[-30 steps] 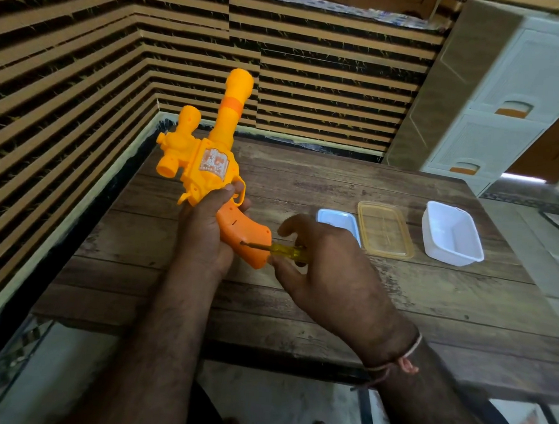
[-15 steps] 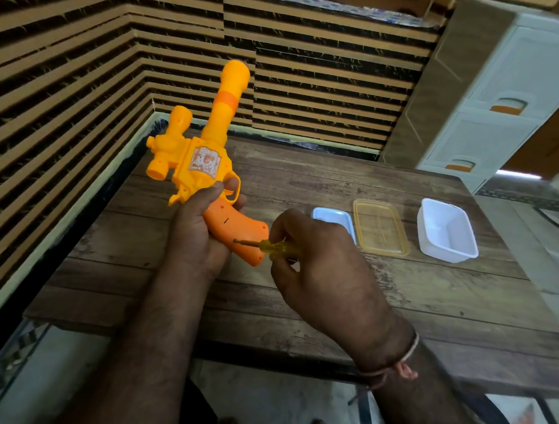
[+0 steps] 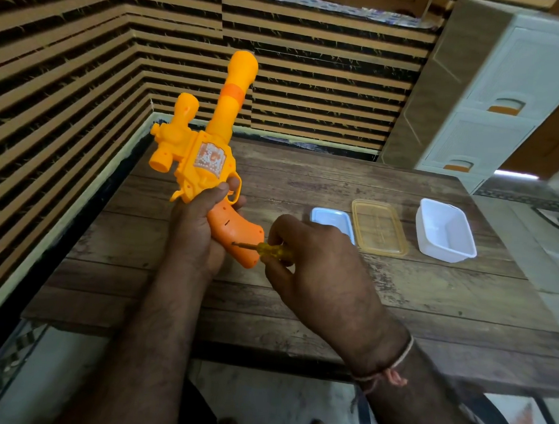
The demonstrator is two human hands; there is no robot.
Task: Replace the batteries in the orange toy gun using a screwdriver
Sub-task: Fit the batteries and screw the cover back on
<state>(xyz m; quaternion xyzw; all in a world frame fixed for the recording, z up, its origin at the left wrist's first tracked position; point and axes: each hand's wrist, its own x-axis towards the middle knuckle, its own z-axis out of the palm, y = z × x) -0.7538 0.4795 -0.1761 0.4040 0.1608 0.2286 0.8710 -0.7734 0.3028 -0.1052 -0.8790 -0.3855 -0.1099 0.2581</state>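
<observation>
Above the wooden counter (image 3: 430, 308), at the left, one orange toy gun (image 3: 205, 160) is held clear of the surface, its barrel pointing up and away toward the striped wall (image 3: 67, 64) and its darker orange grip angled down to the right. One left hand (image 3: 193, 235) grips the gun where body meets grip: the thumb lies across the near side just below the trigger guard, and the other fingers (image 3: 239, 203) curl round from behind, their tips showing at the far edge. Just right of that hand, one screwdriver (image 3: 262, 248) with a clear yellow handle lies almost level, its thin metal tip touching the lower part of the gun's grip. One right hand (image 3: 320, 267) pinches the handle, fingers curled tight round it with the thumb underneath; a thread band (image 3: 389, 368) circles that wrist. Beyond and right of the right hand, three shallow plastic pieces sit on the counter in a row: one pale blue tray (image 3: 332, 219), partly hidden behind the knuckles, one clear amber lid (image 3: 379, 227) just beside it, and one white tub (image 3: 445, 235) set a little apart. Farther right, off the counter, stands one white drawer unit (image 3: 497, 104) with two orange-handled drawers showing.
</observation>
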